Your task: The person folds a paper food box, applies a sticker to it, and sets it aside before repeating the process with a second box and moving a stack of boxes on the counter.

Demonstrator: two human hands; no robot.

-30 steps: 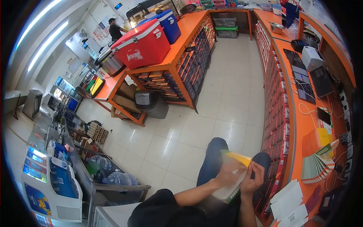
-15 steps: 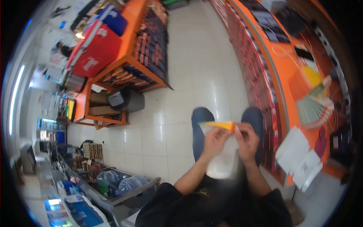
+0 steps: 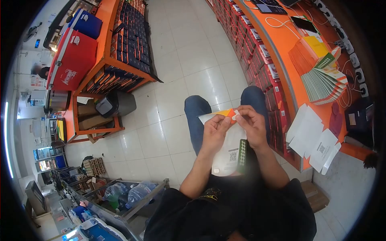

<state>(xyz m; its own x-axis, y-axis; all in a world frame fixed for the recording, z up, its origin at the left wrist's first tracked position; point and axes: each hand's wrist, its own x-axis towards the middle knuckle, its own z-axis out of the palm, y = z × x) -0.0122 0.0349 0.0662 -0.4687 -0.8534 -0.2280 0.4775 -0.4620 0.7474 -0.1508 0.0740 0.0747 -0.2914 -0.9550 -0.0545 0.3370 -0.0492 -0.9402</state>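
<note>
A flat white carton [image 3: 223, 162] with a QR code and a green patterned strip lies over my lap. Its far end shows a yellow-orange flap [image 3: 226, 113]. My left hand [image 3: 214, 130] pinches that end from the left, thumb and fingertips together. Close beside it, my right hand [image 3: 254, 125] grips the same end, with its thumb by a small white round spot. The fingertips of both hands nearly meet, and they cover part of the flap.
At right, an orange counter [image 3: 281, 48] carries fanned folded cartons [image 3: 323, 86], an opened white carton [image 3: 309, 136] and a phone [image 3: 303, 24]. Red boxes line the shelf below it. At left stand a red cooler [image 3: 74, 60], a grey bin [image 3: 120, 103] and a metal-framed cart [image 3: 161, 185] holding plastic bottles.
The view has shifted, and the carton's printed face with QR code now shows clearly. The yellow-orange flap no longer sticks out as far left. Both hands stay close together on the carton's end.
</note>
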